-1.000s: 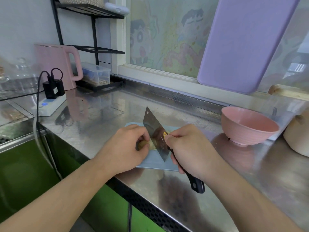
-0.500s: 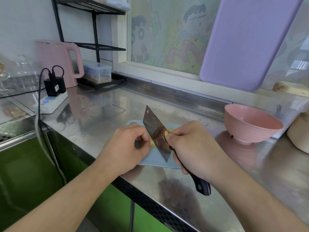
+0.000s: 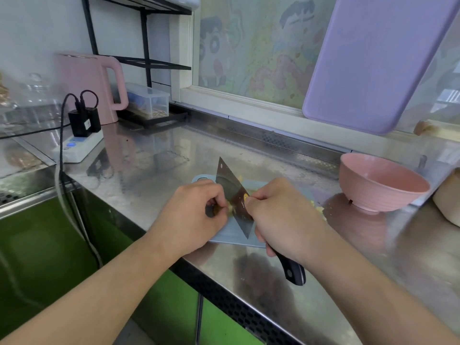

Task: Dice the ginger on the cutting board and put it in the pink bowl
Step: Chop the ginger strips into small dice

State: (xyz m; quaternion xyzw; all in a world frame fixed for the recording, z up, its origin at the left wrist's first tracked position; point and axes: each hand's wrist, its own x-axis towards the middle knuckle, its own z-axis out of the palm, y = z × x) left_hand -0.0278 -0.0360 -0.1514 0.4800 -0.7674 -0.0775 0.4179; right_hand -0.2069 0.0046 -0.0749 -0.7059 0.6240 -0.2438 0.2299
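A long counter (image 3: 149, 165) of shiny stainless steel runs below a window, and its surface gives soft reflections of the things on it. On it lies one small cutting board (image 3: 232, 239), pale blue, flat, with rounded corners and a hole at the far-left corner. One cleaver (image 3: 232, 195) stands on the board with the edge down; the blade is broad, rectangular and of dull grey metal, with a small yellow sticker, and the handle is black.

Two hands work here. The right hand (image 3: 281, 217) has its fingers curled around the handle of the cleaver, with the thumb against the flat of the blade. The left hand (image 3: 191, 215) has curled fingers that pinch one piece of ginger (image 3: 225, 207) — yellowish, lumpy, touching the left face of the blade. Some small pale cut bits (image 3: 319, 209) lie at the right edge of the board; I cannot count them.

One pink bowl (image 3: 380, 183), round and matte, with fine ribs on the outside wall, stands to the right of the board, apart from it.

At the back left stand one pink kettle (image 3: 92, 85) — smooth, with a big handle — one white power strip (image 3: 79, 148) with two black plugs in it, and one clear plastic box (image 3: 149, 102). One lilac board (image 3: 373, 61) leans on the window.
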